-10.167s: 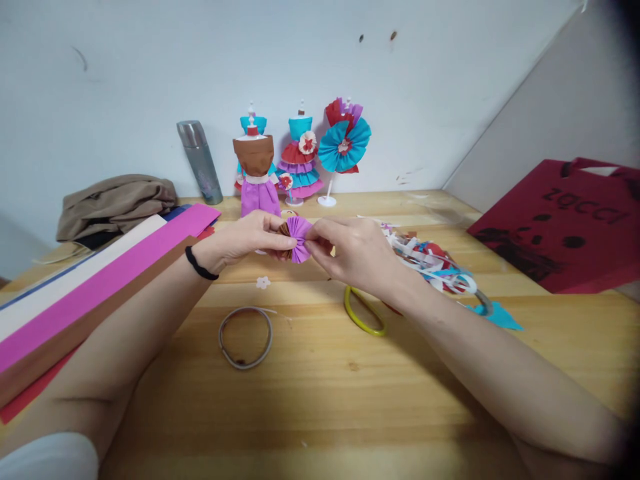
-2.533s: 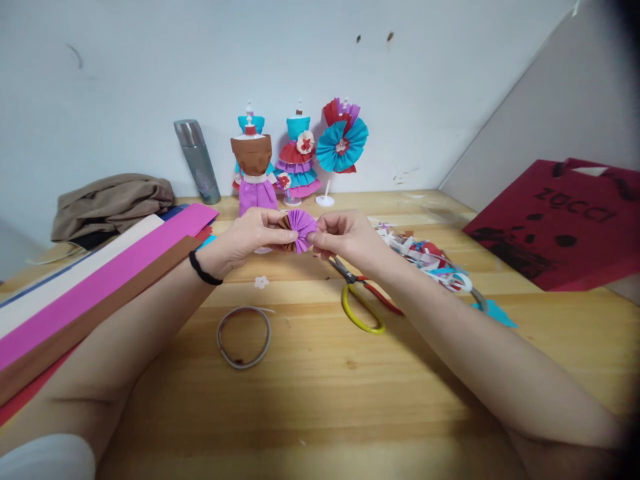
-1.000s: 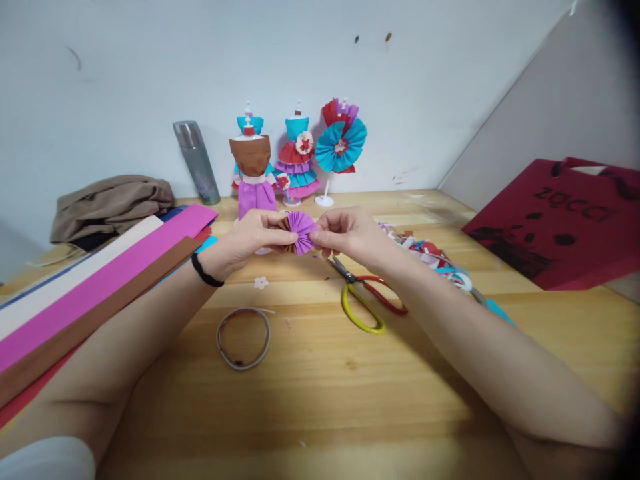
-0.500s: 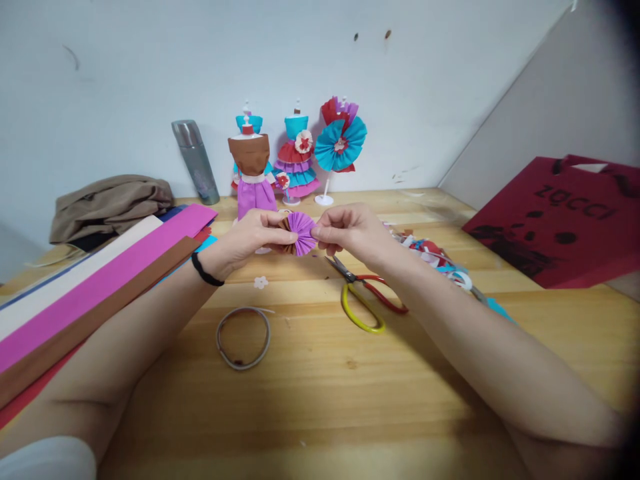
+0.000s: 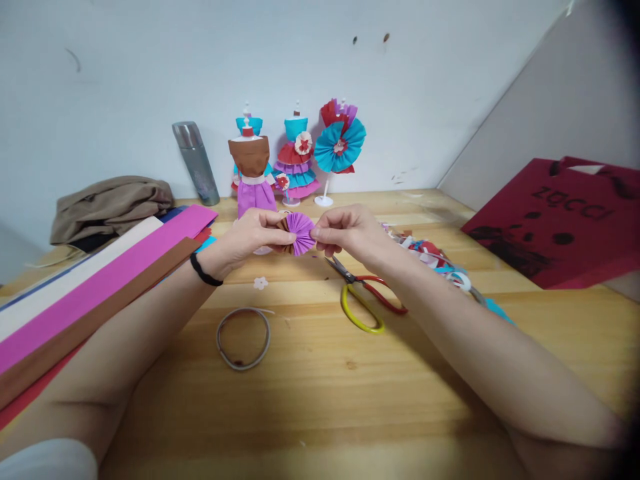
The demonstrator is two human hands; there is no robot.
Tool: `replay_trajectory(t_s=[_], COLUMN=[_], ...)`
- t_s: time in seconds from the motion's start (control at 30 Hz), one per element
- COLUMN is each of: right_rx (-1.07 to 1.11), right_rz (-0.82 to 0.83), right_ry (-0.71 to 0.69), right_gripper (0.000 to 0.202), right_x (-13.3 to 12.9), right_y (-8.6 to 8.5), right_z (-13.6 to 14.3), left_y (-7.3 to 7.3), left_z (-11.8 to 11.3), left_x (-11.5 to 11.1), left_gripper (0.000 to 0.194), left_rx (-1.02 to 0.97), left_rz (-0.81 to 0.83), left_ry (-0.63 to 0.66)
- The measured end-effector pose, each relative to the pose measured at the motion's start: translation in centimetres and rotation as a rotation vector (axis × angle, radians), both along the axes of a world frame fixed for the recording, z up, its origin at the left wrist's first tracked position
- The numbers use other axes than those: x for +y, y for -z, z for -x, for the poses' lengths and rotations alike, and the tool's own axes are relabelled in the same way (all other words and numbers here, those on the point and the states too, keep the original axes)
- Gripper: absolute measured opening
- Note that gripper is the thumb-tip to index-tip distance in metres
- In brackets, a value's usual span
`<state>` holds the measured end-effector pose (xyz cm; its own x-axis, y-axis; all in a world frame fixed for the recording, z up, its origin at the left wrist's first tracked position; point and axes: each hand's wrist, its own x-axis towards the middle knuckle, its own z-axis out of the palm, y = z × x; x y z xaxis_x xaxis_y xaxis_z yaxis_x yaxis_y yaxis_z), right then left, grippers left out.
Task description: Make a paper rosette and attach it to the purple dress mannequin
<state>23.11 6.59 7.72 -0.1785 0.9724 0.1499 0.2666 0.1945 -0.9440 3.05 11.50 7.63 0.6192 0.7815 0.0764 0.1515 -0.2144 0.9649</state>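
Observation:
A round pleated paper rosette [image 5: 302,235], purple on the right and brown on the left, is held above the table in front of me. My left hand [image 5: 255,233] pinches it between thumb and fingers at its brown side. At its purple outer edge, the thumb and forefinger of my right hand [image 5: 345,230] grip the paper. Just behind stands a small dress form [image 5: 250,157] in a brown top and purple skirt. Below my right hand lie scissors [image 5: 357,280] with one red and one yellow handle. A small white paper flower [image 5: 261,283] rests on the table.
A coiled cord [image 5: 243,339] lies nearer me. Folded coloured paper [image 5: 115,267] and a brown cloth [image 5: 113,203] are at left, a bottle [image 5: 196,163] behind. Other dress forms [image 5: 297,160] stand by the wall. Paper scraps [image 5: 430,257] and a red bag [image 5: 560,223] are at right.
Both hands keep nearly the same place and grip on the rosette. The view has shifted very slightly; nothing else has visibly moved.

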Motion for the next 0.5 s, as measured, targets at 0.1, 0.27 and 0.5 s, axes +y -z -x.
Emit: replay_trajectory(t_s=[0.1, 0.27, 0.5], right_rx=[-0.037, -0.071, -0.081], right_rz=[-0.001, -0.104, -0.088], right_ry=[0.007, 0.077, -0.115], right_gripper=[0.027, 0.025, 0.031], right_x=[0.14, 0.33, 0.30], right_y=[-0.05, -0.16, 0.73], right_z=[-0.29, -0.76, -0.10], left_y=[-0.02, 0.09, 0.24], left_z=[-0.10, -0.28, -0.49], left_x=[-0.11, -0.34, -0.44], left_gripper=[0.021, 0.020, 0.018], left_rx=[-0.021, -0.023, -0.002], left_rz=[0.035, 0.030, -0.012], left_ry=[0.001, 0.017, 0.066])
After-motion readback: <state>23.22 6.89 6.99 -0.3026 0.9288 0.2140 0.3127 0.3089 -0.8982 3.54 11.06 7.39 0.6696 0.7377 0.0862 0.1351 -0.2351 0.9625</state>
